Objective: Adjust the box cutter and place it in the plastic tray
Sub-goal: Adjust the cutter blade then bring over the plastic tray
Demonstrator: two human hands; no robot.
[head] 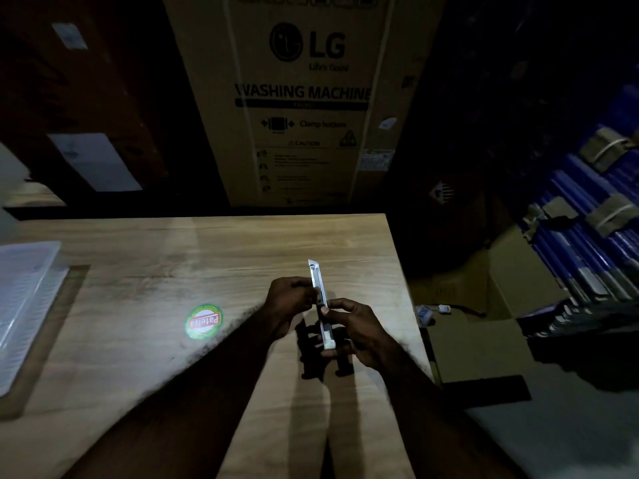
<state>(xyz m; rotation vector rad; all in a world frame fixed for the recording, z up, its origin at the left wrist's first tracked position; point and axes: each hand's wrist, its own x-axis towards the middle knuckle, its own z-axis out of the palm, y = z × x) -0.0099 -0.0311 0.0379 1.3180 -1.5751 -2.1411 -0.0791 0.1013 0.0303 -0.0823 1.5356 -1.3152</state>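
A slim, pale box cutter [320,292] is held above the wooden table [173,271], its tip pointing away from me and a short blade showing at the far end. My left hand [290,299] pinches its middle from the left. My right hand [356,330] grips its near end, thumb pressed on the body. The clear plastic tray [24,299] lies at the table's far left edge, well away from both hands.
A round green and red sticker [203,321] is on the table left of my hands. A tall washing machine carton [304,98] stands behind the table. Cardboard boxes [484,305] and stacked blue items [587,236] fill the floor to the right.
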